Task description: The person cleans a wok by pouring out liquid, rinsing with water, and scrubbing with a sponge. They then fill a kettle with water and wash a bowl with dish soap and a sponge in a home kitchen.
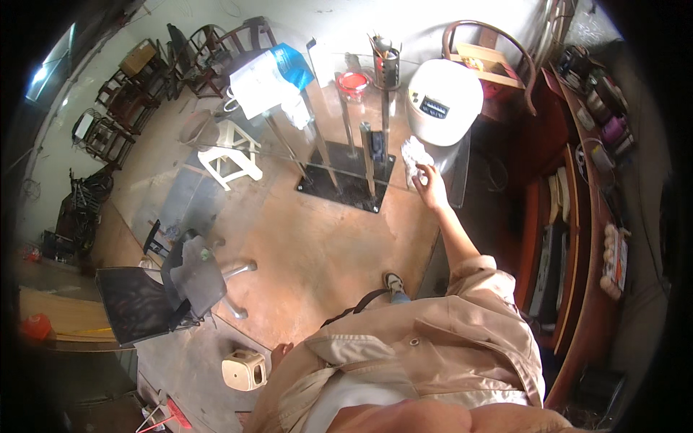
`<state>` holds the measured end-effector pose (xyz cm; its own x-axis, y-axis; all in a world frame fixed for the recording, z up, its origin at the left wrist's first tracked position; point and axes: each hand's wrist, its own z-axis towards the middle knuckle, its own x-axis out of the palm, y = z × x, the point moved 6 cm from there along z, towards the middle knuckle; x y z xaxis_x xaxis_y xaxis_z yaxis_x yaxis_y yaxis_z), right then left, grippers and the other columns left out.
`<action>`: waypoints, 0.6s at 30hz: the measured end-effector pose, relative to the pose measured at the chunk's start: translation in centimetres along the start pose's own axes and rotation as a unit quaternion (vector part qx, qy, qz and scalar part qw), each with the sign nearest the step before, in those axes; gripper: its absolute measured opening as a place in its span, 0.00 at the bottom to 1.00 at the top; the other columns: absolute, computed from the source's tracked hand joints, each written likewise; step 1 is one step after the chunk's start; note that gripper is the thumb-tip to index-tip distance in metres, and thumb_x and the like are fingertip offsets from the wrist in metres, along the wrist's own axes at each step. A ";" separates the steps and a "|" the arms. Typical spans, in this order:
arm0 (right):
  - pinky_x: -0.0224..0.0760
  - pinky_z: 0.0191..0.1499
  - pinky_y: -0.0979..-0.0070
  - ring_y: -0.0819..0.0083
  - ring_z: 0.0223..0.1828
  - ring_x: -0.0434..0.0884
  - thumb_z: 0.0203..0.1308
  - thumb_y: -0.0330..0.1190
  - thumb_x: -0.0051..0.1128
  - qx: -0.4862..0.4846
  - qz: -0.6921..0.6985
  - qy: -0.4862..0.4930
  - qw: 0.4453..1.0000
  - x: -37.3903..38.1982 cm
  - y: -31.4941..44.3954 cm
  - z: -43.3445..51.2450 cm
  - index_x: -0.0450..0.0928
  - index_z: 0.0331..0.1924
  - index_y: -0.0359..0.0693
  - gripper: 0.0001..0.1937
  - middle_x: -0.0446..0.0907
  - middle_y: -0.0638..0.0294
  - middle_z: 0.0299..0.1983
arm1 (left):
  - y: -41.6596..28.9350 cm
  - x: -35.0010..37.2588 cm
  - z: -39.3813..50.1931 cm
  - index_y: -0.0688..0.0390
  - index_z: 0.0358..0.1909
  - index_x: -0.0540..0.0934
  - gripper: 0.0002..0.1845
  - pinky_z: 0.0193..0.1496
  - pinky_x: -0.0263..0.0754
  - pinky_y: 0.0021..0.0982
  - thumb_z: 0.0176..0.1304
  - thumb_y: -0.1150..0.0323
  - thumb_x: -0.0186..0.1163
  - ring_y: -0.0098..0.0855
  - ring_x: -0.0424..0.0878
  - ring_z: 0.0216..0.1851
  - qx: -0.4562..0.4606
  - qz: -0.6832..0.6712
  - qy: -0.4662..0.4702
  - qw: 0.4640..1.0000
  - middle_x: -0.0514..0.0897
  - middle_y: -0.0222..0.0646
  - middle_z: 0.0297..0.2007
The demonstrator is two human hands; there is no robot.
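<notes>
My right hand (pixel 431 188) reaches out over the glass tabletop. Its thumb and fingers grip the near end of a crumpled white cloth or tissue (pixel 414 152). Just beyond the cloth stands a white rice cooker (pixel 445 100) with a dark control panel. Low at my left side, my left hand (pixel 281 354) is mostly hidden by my tan jacket, so its fingers cannot be made out. A small beige plastic stool (pixel 243 371) is beside it on the floor.
On the glass table are a red-lidded container (pixel 353 84), a perforated metal utensil holder (pixel 387 69) and a white and blue bag (pixel 265 78). Metal legs rise from a black base plate (pixel 341 187). A black office chair (pixel 192 279) stands left; a wooden cabinet (pixel 576 270) runs along my right.
</notes>
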<state>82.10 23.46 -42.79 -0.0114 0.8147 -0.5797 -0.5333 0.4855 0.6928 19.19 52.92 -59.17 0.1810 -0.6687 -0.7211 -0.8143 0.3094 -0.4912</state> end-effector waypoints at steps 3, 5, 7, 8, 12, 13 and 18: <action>0.68 0.51 0.62 0.50 0.48 0.73 0.49 0.33 0.61 -0.026 -0.110 0.019 0.993 1.7 -0.5 6.3 0.71 0.52 0.42 0.23 0.72 0.51 0.48 | 0.0 0.8 -1.0 0.64 0.33 0.80 0.22 0.35 0.72 0.31 0.57 0.52 0.58 0.30 0.79 0.31 -0.057 -0.030 -0.034 0.997 0.82 0.39 0.27; 0.66 0.54 0.63 0.52 0.52 0.70 0.47 0.35 0.62 -0.005 -0.226 0.092 0.970 3.4 -1.8 6.5 0.71 0.54 0.46 0.26 0.70 0.51 0.51 | -1.5 2.2 -1.1 0.64 0.33 0.80 0.21 0.35 0.72 0.31 0.57 0.53 0.58 0.29 0.79 0.31 -0.078 -0.062 -0.043 0.994 0.81 0.37 0.26; 0.69 0.48 0.62 0.55 0.47 0.71 0.52 0.33 0.57 -0.017 -0.198 0.097 0.975 4.3 -2.4 4.5 0.72 0.52 0.47 0.20 0.71 0.54 0.47 | -3.6 3.7 -0.7 0.63 0.33 0.79 0.19 0.34 0.71 0.30 0.57 0.53 0.59 0.28 0.78 0.31 -0.084 -0.095 -0.050 0.991 0.81 0.36 0.26; 0.70 0.46 0.61 0.55 0.44 0.71 0.56 0.31 0.53 -0.038 -0.190 0.109 0.975 4.7 -2.4 3.2 0.73 0.50 0.46 0.16 0.71 0.54 0.43 | -4.7 4.5 -0.5 0.63 0.33 0.79 0.19 0.34 0.71 0.29 0.57 0.54 0.59 0.27 0.78 0.30 -0.085 -0.114 -0.052 0.988 0.81 0.35 0.26; 0.73 0.36 0.65 0.57 0.33 0.79 0.57 0.31 0.53 -0.043 -0.031 0.096 0.994 4.3 -1.8 -1.6 0.80 0.37 0.43 0.06 0.77 0.51 0.35 | -8.6 6.8 0.6 0.62 0.33 0.79 0.17 0.33 0.70 0.28 0.56 0.56 0.60 0.25 0.76 0.30 -0.069 -0.179 -0.054 0.980 0.80 0.33 0.25; 0.73 0.34 0.72 0.64 0.30 0.81 0.59 0.32 0.53 0.131 0.027 0.281 0.950 6.3 -3.1 -3.2 0.81 0.35 0.41 0.06 0.81 0.55 0.33 | -9.4 7.2 0.7 0.61 0.33 0.79 0.16 0.33 0.70 0.28 0.56 0.56 0.60 0.24 0.76 0.29 -0.066 -0.191 -0.058 0.978 0.80 0.32 0.25; 0.78 0.43 0.68 0.64 0.40 0.81 0.66 0.36 0.41 0.517 0.700 0.258 0.419 8.9 2.0 -6.1 0.75 0.46 0.35 0.15 0.81 0.56 0.41 | -12.7 8.1 -0.7 0.60 0.32 0.79 0.14 0.32 0.69 0.26 0.56 0.58 0.62 0.21 0.75 0.28 -0.048 -0.247 -0.069 0.965 0.79 0.29 0.24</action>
<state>75.75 29.72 -49.13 -0.0245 0.4822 0.8757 0.9512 -0.2584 0.1689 30.59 43.11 -58.47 0.6263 -0.6203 -0.4722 -0.6563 -0.0927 -0.7488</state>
